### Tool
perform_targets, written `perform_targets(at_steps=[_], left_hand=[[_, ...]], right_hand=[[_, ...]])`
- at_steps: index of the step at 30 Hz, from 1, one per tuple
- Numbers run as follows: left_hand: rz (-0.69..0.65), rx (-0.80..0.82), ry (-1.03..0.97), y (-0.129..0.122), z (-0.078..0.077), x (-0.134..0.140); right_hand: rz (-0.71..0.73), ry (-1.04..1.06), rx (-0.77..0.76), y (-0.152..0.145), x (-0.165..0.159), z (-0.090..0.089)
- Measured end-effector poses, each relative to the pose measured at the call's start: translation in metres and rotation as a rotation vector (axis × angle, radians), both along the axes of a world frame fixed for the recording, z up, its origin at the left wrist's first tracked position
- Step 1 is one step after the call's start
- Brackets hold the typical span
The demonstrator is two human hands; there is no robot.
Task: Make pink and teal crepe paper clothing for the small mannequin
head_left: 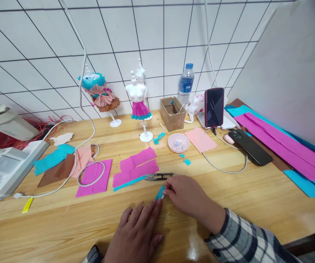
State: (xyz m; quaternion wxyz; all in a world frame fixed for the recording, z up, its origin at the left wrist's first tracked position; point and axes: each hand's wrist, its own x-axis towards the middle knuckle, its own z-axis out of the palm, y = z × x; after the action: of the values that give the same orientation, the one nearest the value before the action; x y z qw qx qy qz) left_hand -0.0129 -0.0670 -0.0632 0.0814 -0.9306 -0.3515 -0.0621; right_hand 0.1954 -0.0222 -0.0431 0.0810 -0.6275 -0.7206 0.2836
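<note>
A small piece of blue crepe paper [160, 191] lies on the wooden table right in front of me. My left hand [139, 232] rests flat, its fingertips pressing the paper's lower edge. Thumb and finger of my right hand [186, 195] pinch the paper's right edge, where a tiny white bit shows that I cannot identify. Just beyond the hands lie black thread snips [160, 176], beside magenta crepe paper strips [137, 167] with a blue strip [130, 183] along their lower side. A mini dress form [137, 93] wears a magenta skirt with blue trim.
A second dressed form [99, 91], cardboard box [173, 114], pink bead dish [178, 143] and water bottle [187, 82] stand toward the wall. Phones [214, 107] and a white cable [85, 73] are around. Folded paper [280, 140] lies right; a white machine [14, 164] stands left.
</note>
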Motion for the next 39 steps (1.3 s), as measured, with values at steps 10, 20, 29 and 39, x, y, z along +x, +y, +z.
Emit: perform_targets(at_steps=[10,20,29,39], left_hand=[[-0.079,0.112,0.024,0.004,-0.005,-0.004],[-0.071,0.073,0.059,0.006,-0.006,-0.004],[-0.065,0.053,0.051,0.006,-0.006,-0.004],[-0.006,-0.068,0.003,0.005,0.000,-0.006]], right_hand=[[0.170,-0.049,-0.019,0.020,-0.003,0.007],[0.161,-0.054,-0.016,0.022,-0.004,0.001],[0.152,-0.082,0.028,0.019,-0.006,-0.001],[0.019,0.188,0.083,0.022,0.011,-0.019]])
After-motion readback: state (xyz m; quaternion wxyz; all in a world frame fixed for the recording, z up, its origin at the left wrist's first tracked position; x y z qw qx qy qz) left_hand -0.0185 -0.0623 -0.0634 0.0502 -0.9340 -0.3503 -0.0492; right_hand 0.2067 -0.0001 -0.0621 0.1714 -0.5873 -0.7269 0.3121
